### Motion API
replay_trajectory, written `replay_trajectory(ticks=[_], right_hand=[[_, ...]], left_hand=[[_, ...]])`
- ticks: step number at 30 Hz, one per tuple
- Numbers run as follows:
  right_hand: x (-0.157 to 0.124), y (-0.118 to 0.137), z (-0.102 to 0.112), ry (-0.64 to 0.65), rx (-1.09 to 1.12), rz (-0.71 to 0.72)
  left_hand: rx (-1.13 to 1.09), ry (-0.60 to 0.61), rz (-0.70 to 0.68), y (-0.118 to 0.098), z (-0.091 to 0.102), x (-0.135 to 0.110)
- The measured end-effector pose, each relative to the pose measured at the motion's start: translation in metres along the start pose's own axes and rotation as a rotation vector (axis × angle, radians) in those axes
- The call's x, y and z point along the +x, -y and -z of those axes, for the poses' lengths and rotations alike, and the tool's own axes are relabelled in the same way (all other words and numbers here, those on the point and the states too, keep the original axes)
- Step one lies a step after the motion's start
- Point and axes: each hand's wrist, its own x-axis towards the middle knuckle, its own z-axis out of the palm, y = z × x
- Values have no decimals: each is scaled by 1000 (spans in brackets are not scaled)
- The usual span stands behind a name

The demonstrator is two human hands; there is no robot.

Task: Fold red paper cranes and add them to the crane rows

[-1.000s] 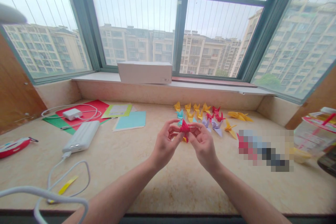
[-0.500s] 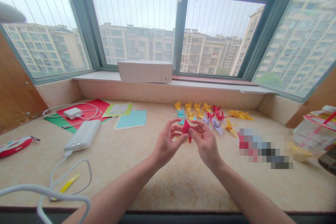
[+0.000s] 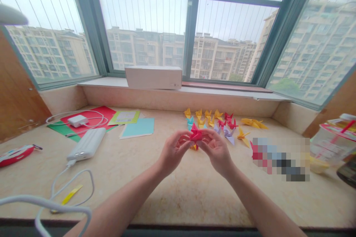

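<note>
A red folded paper crane (image 3: 196,134) is pinched between my two hands, above the tabletop. My left hand (image 3: 175,150) grips its left side with thumb and fingers, and my right hand (image 3: 216,149) grips the right side the same way. The fingertips cover parts of the crane. Just behind it stand rows of small paper cranes: yellow ones (image 3: 218,114), a blue one (image 3: 190,122), red ones (image 3: 231,122) and pale purple ones (image 3: 229,134). Another yellow crane (image 3: 243,136) sits to the right of my right hand.
On the left lie a white power bank (image 3: 86,144) with cables, a white charger (image 3: 78,120), blue paper (image 3: 138,128) and red paper (image 3: 104,113). A plastic cup (image 3: 330,140) stands at the right, beside a blurred-out patch. A white box (image 3: 153,78) rests on the window ledge.
The crane has turned between my fingers and now shows a broader, rounder middle. Both hands have shifted slightly and hold it more evenly from the two sides.
</note>
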Motion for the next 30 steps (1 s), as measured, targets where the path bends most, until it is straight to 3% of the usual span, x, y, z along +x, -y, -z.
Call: replay_trajectory(ticks=[6,12,16,22,30], right_hand=[[2,3,13,80,-282,158],[2,4,15,72,-318,103],[1,-2,9,37,-308,82],[0,-9,2,-76,-82,-26],[2,-9,6,-85,-186,-128]], left_hand=[[68,17,-88,2,3,-1],[90,46,-113,1,4,-1],[71,18,-62,3,1,-1],[-52,-72,76,6,-7,-1],[-94,-62,173,4,-9,0]])
